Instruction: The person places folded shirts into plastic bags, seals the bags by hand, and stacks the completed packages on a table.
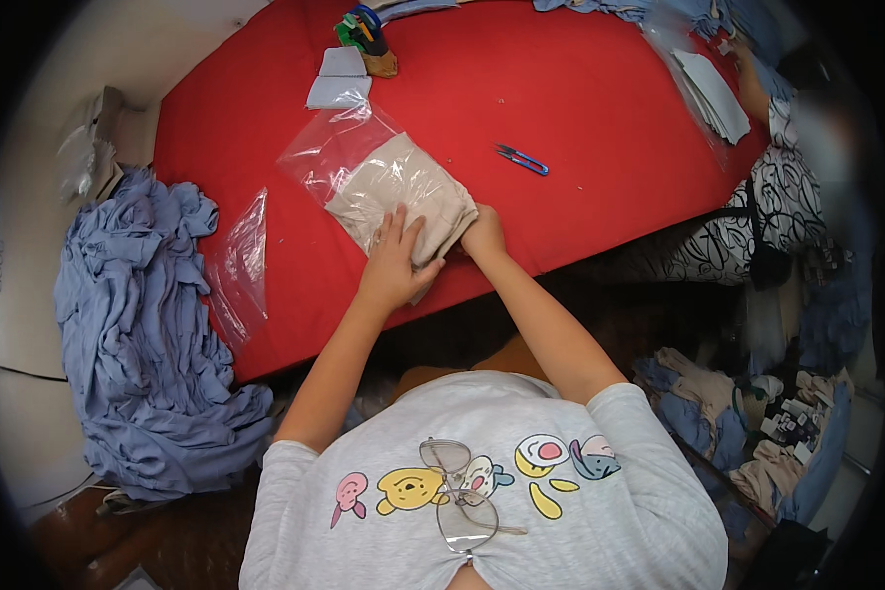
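Observation:
A folded beige garment (395, 175) lies on the red tabletop, at least partly inside a clear plastic bag (317, 147) whose loose end spreads toward the upper left. My left hand (395, 264) rests on the near left part of the bundle, fingers stretched out and a little apart. At the bundle's right corner, my right hand (485, 234) is closed on the edge of the folded garment; its fingertips are partly hidden. Blue-handled thread snips (523, 160) lie to the right, apart from both hands.
A heap of blue cloth (143, 324) hangs over the table's left end beside another clear bag (244, 265). At the back stand a notebook (340, 81) and a pen holder (382, 64). White sheets in plastic (710, 96) lie far right, near another person's arm (750, 88).

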Motion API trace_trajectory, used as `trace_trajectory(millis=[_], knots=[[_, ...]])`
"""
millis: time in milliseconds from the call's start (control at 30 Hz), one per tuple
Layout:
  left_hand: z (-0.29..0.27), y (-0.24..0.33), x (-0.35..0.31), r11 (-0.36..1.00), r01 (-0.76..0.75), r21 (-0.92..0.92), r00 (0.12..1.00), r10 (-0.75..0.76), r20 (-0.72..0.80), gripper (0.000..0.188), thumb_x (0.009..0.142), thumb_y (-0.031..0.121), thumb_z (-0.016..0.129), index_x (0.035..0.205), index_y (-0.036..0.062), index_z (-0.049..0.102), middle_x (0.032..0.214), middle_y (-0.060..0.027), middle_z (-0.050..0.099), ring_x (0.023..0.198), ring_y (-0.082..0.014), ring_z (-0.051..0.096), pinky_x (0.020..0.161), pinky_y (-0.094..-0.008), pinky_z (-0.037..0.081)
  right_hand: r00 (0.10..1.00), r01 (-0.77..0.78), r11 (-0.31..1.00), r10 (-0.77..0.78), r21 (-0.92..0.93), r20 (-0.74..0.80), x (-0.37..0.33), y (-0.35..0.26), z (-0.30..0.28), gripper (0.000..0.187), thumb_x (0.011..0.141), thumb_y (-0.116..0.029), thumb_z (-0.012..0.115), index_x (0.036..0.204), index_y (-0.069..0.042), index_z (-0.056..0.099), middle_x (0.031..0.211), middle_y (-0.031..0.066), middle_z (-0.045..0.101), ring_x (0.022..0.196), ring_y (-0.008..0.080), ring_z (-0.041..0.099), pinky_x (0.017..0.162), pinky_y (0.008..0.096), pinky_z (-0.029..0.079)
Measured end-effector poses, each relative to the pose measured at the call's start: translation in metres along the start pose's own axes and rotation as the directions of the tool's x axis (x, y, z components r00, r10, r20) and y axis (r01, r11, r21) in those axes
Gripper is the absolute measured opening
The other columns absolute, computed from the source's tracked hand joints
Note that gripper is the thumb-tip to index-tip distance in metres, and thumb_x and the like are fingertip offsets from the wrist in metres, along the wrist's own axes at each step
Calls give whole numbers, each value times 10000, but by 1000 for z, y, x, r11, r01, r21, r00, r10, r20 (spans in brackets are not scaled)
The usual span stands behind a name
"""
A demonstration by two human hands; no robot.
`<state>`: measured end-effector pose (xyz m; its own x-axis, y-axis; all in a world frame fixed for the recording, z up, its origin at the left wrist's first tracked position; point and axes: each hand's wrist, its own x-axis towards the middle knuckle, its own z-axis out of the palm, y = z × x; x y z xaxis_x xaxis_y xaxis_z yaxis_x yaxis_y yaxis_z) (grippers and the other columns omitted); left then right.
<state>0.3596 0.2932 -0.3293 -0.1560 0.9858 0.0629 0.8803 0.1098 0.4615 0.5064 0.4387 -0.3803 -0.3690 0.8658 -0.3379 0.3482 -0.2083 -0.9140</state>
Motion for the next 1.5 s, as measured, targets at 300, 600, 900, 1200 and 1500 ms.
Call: trace_trajectory(millis=[300, 600, 900, 1200, 1500], knots=[[17, 2, 4, 998, -3, 55, 999, 6, -47, 962, 828, 406, 851, 1648, 120, 438, 1784, -254, 199, 1623, -525, 227, 1256, -706, 280, 885, 316, 949, -297, -8, -358, 10, 11, 9, 196, 989, -81, 627, 1120, 7, 743, 804, 158, 760, 570, 273, 713, 489, 383, 543], [8, -18, 10, 984, 76, -161, 994, -88, -67, 968, 874, 458, 844, 1658, 102, 401, 1776, -243, 218, 1629, -473, 245, 1262, -684, 275, 994, 81, 990, -73, -118, 77, 33, -28, 9, 203, 996, -123, 652, 1104, -2, 774, 802, 169, 775, 619, 240, 756, 520, 369, 565], [-2, -13, 13, 990, 121, 72, 978, -106, -177, 1157, 745, 475, 951, 1688, 151, 364, 1831, -200, 88, 1684, -439, 84, 1298, -709, 76, 900, -243, 952, 150, 185, 410, -38, 23, -8, 96, 1014, -96, 673, 1033, -7, 703, 702, 36, 632, 509, 133, 599, 498, 298, 529], [-6, -3, 28, 993, 83, -80, 993, -90, -78, 978, 744, 218, 935, 1597, 137, 462, 1702, -126, 404, 1576, -346, 385, 1299, -546, 293, 908, -387, 867, 300, 313, 291, -118, 22, -54, 202, 1059, -195, 707, 957, -20, 694, 768, 54, 672, 536, 125, 620, 506, 278, 518], [-39, 13, 0, 992, -104, -76, 950, 76, -302, 164, 844, 76, 782, 949, 61, 656, 946, -101, 666, 925, -346, 668, 870, -451, 525, 564, 826, 454, -685, -334, 461, -98, 0, -1, 419, 1026, -77, 618, 1428, 38, 637, 1502, 283, 596, 1425, 453, 553, 1198, 460, 459]])
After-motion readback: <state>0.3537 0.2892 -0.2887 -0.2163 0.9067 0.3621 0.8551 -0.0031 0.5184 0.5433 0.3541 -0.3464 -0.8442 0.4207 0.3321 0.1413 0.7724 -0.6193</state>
